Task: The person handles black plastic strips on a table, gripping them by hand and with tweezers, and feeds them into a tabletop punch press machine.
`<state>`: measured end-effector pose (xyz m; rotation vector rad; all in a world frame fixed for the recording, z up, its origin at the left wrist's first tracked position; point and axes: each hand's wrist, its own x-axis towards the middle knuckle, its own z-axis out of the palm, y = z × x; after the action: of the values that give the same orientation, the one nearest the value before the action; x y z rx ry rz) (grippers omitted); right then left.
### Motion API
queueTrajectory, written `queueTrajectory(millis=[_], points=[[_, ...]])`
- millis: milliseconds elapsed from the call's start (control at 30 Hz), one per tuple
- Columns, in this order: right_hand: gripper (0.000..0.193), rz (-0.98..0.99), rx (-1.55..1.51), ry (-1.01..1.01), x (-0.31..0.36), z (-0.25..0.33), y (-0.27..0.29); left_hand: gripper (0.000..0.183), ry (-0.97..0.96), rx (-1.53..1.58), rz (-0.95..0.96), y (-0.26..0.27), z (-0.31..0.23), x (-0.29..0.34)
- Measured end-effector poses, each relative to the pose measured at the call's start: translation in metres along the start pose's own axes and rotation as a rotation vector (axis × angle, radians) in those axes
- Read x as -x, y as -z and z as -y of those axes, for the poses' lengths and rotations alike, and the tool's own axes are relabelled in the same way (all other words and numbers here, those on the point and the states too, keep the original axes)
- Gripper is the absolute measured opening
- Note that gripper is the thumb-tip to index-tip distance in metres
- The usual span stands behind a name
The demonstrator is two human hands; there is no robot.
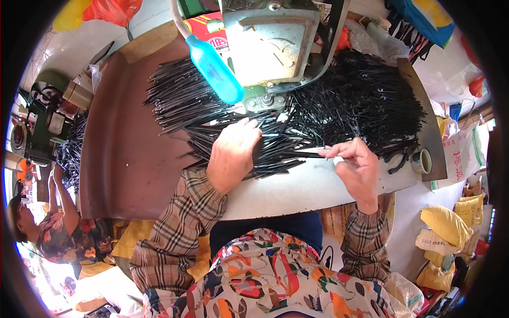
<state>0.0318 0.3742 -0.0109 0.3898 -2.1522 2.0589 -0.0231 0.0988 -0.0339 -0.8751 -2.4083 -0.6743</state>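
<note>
My left hand (233, 155) lies over a spread of thin black strips (207, 146), just in front of the machine's metal base (265, 102). Its fingers are curled together toward that base, and what they grip is hidden. Off to the right, my right hand (354, 168) pinches the end of a thin black strip (313, 154) between thumb and forefinger. A pale wrap (338, 160) shows on one of its fingers. Above both hands stands the grey machine head (273, 45), brightly lit, with a light-blue paddle-shaped piece (216, 71) on a white cord hanging beside it.
A dense heap of black strips (371, 100) covers the table's right side. More strips (177, 95) lie left of the machine, beside a brown sheet (119, 148). A small green tin (422, 161) stands at the right edge. Another person (58, 228) works at the far left.
</note>
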Motion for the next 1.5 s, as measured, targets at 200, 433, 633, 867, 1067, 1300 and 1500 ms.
queueTrajectory(millis=[200,433,633,867,1067,1300,1500], points=[[0.007,-0.063,-0.008,-0.076,-0.02,0.0,-0.033,0.018,0.016,0.068,0.003,0.004,0.002,-0.001],[0.009,-0.032,0.521,0.211,-0.063,-0.025,-0.06,0.018,0.082,0.162,0.001,0.015,-0.004,0.012],[0.016,0.048,0.885,0.478,-0.065,-0.038,-0.068,0.027,0.012,0.068,0.172,0.004,-0.003,0.018],[0.017,0.039,0.697,0.465,-0.064,-0.036,-0.07,0.023,-0.005,0.094,0.029,0.001,-0.001,0.015],[0.015,-0.109,0.663,0.452,-0.059,-0.031,-0.066,0.023,-0.05,0.102,-0.058,0.001,-0.004,0.013],[0.011,-0.171,0.589,0.278,-0.061,-0.034,-0.062,0.036,-0.056,0.133,-0.144,0.01,-0.004,0.024],[0.012,-0.207,0.665,0.271,-0.064,-0.033,-0.056,0.015,0.148,0.101,-0.198,0.018,0.02,0.01]])
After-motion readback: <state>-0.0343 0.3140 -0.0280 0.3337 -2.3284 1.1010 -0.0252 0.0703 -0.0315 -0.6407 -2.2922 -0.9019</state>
